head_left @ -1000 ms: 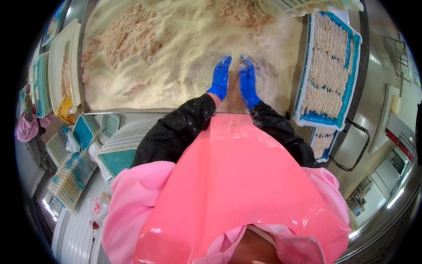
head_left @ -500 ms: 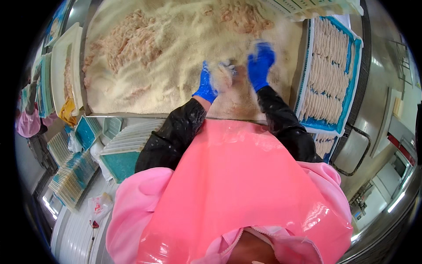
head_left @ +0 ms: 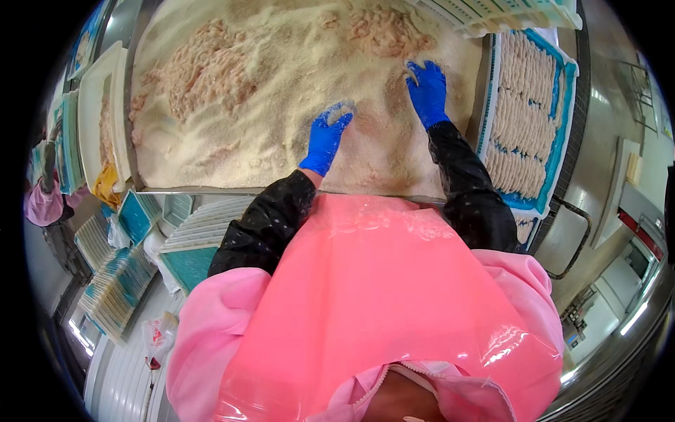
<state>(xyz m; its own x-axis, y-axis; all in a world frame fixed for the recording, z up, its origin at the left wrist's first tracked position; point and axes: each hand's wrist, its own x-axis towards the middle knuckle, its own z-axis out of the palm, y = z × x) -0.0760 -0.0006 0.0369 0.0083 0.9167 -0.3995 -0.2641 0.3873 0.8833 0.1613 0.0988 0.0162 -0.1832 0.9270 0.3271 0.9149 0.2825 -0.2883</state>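
In blue gloves, both my hands are over a wide metal-edged table covered with pale crumbs (head_left: 274, 151). My left hand (head_left: 325, 141) is near the middle of the crumbs, thumb and fingers apart, with crumbs clinging to its fingertips and no piece in its grasp. Farther right and forward, my right hand (head_left: 427, 93) has its fingers spread just below a small heap of raw pink meat strips (head_left: 387, 32). A larger heap of raw meat (head_left: 204, 70) lies at the far left on the crumbs. A few pinkish patches show between my hands.
On the right stands a blue-lined tray (head_left: 555, 169) holding rows of coated strips. A pale slotted tray (head_left: 510, 15) juts over the far right corner. At left are a white tub (head_left: 90, 126), stacked trays (head_left: 190, 264), and another person's pink sleeve (head_left: 46, 204).
My hands have moved apart, the right one forward and right, the left slightly back. The crumb-coated piece seen by my left hand is no longer there. Both hands have opened.
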